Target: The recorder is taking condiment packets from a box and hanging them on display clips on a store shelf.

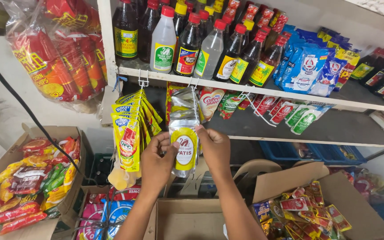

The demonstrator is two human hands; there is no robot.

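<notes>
Both my hands are raised in front of a shop shelf. My left hand (156,162) grips the left edge of a silver and yellow sauce sachet (184,146). My right hand (215,149) pinches its right edge near the top. The sachet is the front one of a strip of like sachets (184,104) that hangs from a white hook on the shelf edge (227,86). Just to the left hangs a bunch of yellow sauce sachets (130,129).
Dark and clear bottles (187,42) and blue packets (305,62) stand on the shelf above. Bags of corn chips (58,58) hang at upper left. Open cardboard boxes of snack packets (32,178) and small sachets (307,213) flank an open box (192,220) below my arms.
</notes>
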